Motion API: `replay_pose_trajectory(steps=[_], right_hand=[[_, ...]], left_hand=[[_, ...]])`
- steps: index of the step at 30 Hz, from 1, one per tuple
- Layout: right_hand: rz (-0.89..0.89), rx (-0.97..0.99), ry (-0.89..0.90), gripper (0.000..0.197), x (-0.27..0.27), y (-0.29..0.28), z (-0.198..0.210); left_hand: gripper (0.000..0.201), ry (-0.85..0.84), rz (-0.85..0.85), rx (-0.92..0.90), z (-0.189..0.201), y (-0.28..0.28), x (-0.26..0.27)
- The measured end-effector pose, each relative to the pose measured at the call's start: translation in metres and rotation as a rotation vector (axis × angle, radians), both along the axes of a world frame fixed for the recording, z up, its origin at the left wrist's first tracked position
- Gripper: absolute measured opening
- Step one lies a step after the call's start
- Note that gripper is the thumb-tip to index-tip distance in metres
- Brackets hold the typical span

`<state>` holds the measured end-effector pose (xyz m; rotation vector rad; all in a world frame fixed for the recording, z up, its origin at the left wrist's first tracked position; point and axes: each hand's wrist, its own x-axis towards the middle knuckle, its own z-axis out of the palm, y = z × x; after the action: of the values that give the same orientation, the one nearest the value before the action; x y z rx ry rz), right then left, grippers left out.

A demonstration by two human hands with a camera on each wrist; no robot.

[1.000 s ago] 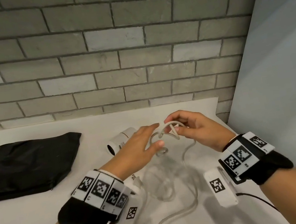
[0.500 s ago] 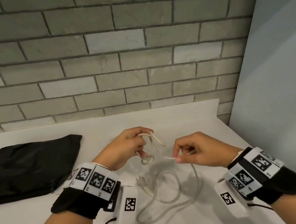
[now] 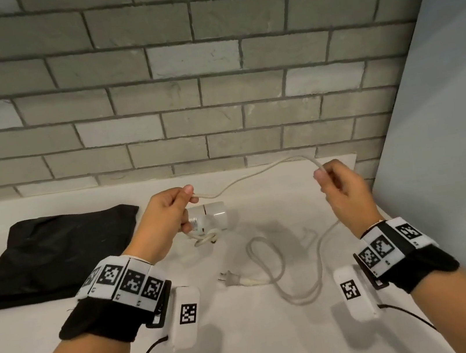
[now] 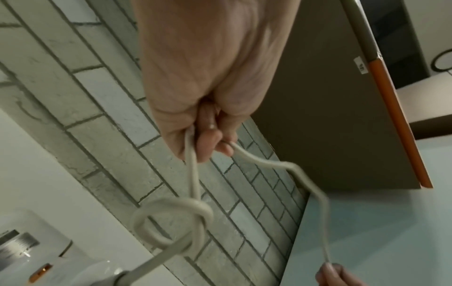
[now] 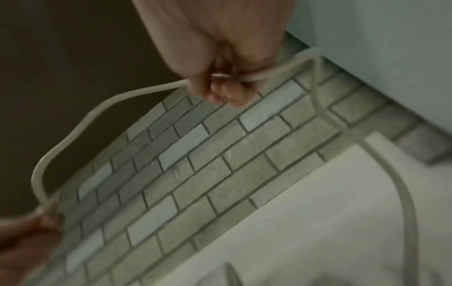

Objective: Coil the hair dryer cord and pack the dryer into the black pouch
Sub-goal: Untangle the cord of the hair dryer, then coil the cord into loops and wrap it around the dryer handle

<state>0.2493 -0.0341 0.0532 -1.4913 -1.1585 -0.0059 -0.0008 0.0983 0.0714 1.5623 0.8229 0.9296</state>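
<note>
Item: white cord (image 3: 251,173), held off the desk (image 3: 251,341) between both hands. Left hand (image 3: 167,214), at 10 o'clock from the desk's centre, pinches the cord between thumb and curled fingers; we log its grip as narrow and closed round the cord, confirmed in the left wrist view (image 4: 210,77). Right hand (image 3: 342,189), at 2 o'clock, pinches the same cord with a narrow grip, fingers curled round it. Change from half a second ago: we note both hands now stand well apart, where they were near together, and the span between them is drawn out into a shallow arc. Item: knot (image 3: 206,238), a loose loop hanging below the left hand, just beside the hair dryer (image 3: 211,219). The white dryer lies on the desk at 12 o'clock, partly behind the left hand. Item: plug (image 3: 229,279), on the desk near centre, the slack cord looping at 3 o'clock from it. Item: black pouch (image 3: 54,253), flat on the desk at 9 o'clock, unmoved, apart from the dryer. Backdrop: grey brick wall (image 3: 179,78).
</note>
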Motion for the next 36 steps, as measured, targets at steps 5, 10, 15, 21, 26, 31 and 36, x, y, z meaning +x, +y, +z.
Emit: replay_pose_trajectory(steps=[5,10,15,21,26,31,36], right_hand=[[0.447,-0.459,-0.263,0.021,-0.026,-0.002,-0.023],[0.458,-0.984,-0.368,0.024,-0.028,0.003,-0.06],[0.252,-0.665,-0.019,0.02,-0.041,0.016,-0.056],[0.212,0.132,-0.009,0.033,-0.072,0.007,0.004],[0.39,-0.07,-0.32,0.027,-0.075,0.006,-0.019],[0.252,-0.429,-0.592,0.064,-0.077,0.015,-0.024],[0.118,-0.052,-0.807,0.033,-0.089,0.008,-0.012]], left_hand=[[0.032,-0.109,-0.03,-0.051,0.011,-0.005,-0.001],[0.033,-0.106,-0.091,-0.001,0.016,-0.014,0.004],[0.031,-0.078,-0.149,-0.002,0.013,-0.017,0.01],[0.03,-0.093,-0.076,-0.174,0.014,-0.021,0.019],[0.033,-0.272,-0.036,-0.574,0.009,-0.016,0.023],[0.033,-0.378,-0.06,-0.876,0.005,-0.022,0.028],[0.03,-0.474,-0.016,-0.97,0.014,-0.017,0.021]])
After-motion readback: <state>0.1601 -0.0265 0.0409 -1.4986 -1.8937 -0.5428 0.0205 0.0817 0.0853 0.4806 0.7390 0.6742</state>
